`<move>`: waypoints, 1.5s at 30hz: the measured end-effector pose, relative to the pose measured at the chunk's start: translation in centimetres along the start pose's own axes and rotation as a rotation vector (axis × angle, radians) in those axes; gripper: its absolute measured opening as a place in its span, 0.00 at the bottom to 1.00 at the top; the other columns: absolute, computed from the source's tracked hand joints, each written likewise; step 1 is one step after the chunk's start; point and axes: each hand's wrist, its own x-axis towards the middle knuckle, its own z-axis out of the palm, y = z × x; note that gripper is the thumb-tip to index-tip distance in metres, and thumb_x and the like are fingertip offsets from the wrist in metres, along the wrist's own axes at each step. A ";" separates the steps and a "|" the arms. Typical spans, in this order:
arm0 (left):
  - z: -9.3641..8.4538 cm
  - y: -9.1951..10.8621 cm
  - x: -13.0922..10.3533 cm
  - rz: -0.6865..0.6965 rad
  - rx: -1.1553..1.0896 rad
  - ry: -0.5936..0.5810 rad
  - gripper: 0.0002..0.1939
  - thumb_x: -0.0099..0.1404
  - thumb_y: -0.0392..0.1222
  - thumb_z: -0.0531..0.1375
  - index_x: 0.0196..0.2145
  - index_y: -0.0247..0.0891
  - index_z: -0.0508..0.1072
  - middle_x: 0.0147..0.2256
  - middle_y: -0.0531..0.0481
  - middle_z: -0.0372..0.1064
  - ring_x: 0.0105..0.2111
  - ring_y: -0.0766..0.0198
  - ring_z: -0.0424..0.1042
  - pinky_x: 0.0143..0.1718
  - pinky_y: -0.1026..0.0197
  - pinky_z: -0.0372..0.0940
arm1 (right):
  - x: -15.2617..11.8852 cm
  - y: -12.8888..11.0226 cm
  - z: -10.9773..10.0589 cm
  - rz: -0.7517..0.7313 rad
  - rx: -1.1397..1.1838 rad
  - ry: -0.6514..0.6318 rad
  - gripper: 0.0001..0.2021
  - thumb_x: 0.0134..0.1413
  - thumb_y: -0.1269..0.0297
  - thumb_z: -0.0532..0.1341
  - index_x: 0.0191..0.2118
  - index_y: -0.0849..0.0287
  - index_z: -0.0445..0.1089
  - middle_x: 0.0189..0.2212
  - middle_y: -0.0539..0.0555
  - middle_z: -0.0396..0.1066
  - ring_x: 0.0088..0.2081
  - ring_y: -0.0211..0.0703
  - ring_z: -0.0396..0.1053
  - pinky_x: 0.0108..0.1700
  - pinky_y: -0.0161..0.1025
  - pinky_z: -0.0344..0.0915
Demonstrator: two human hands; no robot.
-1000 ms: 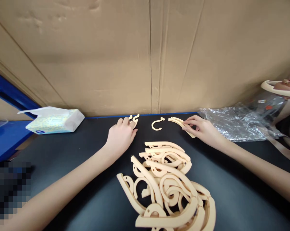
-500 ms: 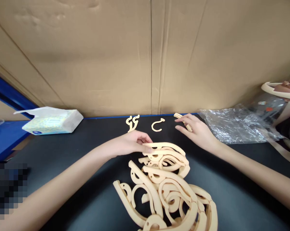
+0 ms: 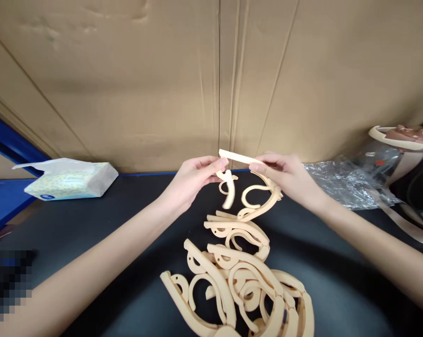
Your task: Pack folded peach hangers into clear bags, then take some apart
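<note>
Beige plastic pieces that look like folding hangers fill the middle of the view. My left hand [image 3: 200, 180] and my right hand [image 3: 285, 175] meet above the back of the table, both closed on one folding hanger [image 3: 237, 157]. Its pale straight arm spans between my two thumbs. A short, blurred curved piece [image 3: 228, 189] shows under my left fingertips; I cannot tell whether it is held. Below my right hand a hooked piece [image 3: 263, 206] reaches down toward the pile. The heap of folded hangers [image 3: 246, 252] lies in front of me, nearer than both hands.
A tissue pack [image 3: 70, 178] lies at the back left. At the right are a crumpled clear plastic bag [image 3: 341, 187] and a transparent bottle with a brown lid and a strap [image 3: 383, 150]. A cardboard wall [image 3: 144, 93] rises behind the black tabletop [image 3: 109, 224].
My left hand has lifted from the pile's top and my right hand has come left from the slim pieces at the back. Both now hold a hanger between them, raised above the table.
</note>
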 end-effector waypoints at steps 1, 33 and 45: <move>0.0 0.3 0.0 0.014 0.014 0.016 0.14 0.68 0.50 0.63 0.35 0.36 0.79 0.32 0.51 0.72 0.33 0.68 0.71 0.41 0.63 0.70 | 0.2 -0.2 -0.5 -0.011 -0.036 0.043 0.18 0.63 0.45 0.61 0.41 0.54 0.79 0.30 0.52 0.71 0.31 0.42 0.66 0.32 0.41 0.60; -3.2 -2.0 1.5 -0.096 0.411 -0.077 0.40 0.77 0.62 0.35 0.44 0.37 0.81 0.50 0.39 0.78 0.54 0.50 0.74 0.54 0.52 0.69 | 2.8 1.0 -0.5 0.142 0.364 0.323 0.08 0.59 0.56 0.58 0.38 0.50 0.57 0.27 0.46 0.68 0.27 0.39 0.72 0.29 0.39 0.71; -1.1 0.4 0.2 -0.275 -0.432 -0.056 0.18 0.77 0.34 0.51 0.35 0.29 0.78 0.32 0.45 0.77 0.21 0.75 0.65 0.20 0.74 0.60 | 2.3 1.2 -1.7 -0.006 -0.256 -0.044 0.11 0.55 0.55 0.67 0.31 0.54 0.68 0.24 0.51 0.75 0.26 0.44 0.73 0.28 0.40 0.64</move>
